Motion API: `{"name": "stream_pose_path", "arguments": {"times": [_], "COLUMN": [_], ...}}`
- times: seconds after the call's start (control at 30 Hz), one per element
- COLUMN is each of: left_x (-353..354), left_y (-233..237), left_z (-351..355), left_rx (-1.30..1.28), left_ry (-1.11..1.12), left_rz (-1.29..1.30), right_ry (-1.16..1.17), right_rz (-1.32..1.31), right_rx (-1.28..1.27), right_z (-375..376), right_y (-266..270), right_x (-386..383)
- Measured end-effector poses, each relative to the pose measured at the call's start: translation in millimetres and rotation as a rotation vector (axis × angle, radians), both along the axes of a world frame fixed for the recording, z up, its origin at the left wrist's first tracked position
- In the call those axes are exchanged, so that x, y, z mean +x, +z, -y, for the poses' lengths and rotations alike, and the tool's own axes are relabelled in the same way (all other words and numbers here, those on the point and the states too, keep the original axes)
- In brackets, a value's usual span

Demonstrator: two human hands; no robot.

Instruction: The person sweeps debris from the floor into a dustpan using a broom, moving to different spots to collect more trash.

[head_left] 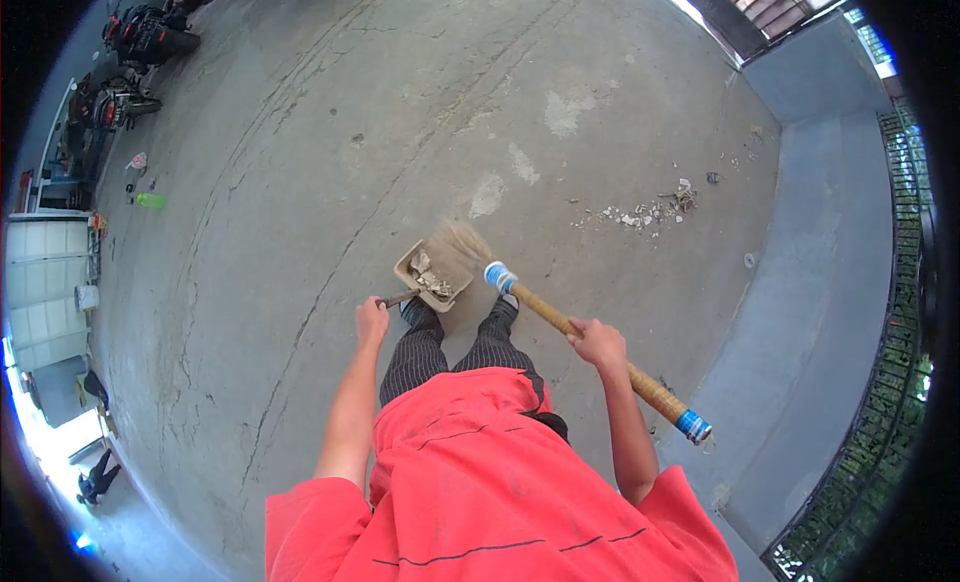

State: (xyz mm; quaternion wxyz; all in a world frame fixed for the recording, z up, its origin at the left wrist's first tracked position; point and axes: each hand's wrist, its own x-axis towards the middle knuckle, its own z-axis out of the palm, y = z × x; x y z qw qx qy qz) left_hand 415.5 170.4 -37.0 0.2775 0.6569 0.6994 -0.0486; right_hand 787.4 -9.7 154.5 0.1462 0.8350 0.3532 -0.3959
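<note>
My left hand [372,320] is closed round the short handle of a beige dustpan [460,272], which rests on the floor before my feet with pale debris [430,279] inside. In my right hand [598,342] is the thick, wrapped handle of a broom [545,309], with blue bands near both ends. Its blurred bristles [462,242] lie at the dustpan's far right edge. A scattered heap of white fragments [640,219] is on the floor to the right, apart from the broom.
Cracked concrete floor [290,182] spreads ahead. Motorcycles [150,37] stand at the upper left, and a green bottle [151,201] lies below them. A low grey wall [810,252] with a metal fence runs along the right. Another person [97,480] is at the lower left.
</note>
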Motion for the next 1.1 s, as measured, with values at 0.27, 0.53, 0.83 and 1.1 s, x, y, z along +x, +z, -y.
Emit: {"name": "stream_pose_path", "arguments": {"times": [0.27,0.53,0.83,1.1], "left_x": [-6.8,-10.4,-24.9,-41.5], "left_y": [-17.6,-10.6,-18.1,-18.9], "left_z": [-11.1,-26.6,-38.3,-39.7], "left_rx": [0.038,0.017,-0.055,-0.010], "left_ry": [-0.002,-0.015,-0.115,-0.128], "left_rz": [0.057,0.055,0.058,0.056], "right_ry": [0.083,0.176,-0.064,-0.331], "right_rz": [0.146,0.042,-0.114,-0.081], "right_rx": [0.158,-0.082,-0.111,-0.147], "right_z": [-56.3,-38.6,25.5,27.6], "right_y": [-56.6,-63.1,-29.6,5.3], "right_x": [-8.8,-50.5,-72.7,-45.1]}}
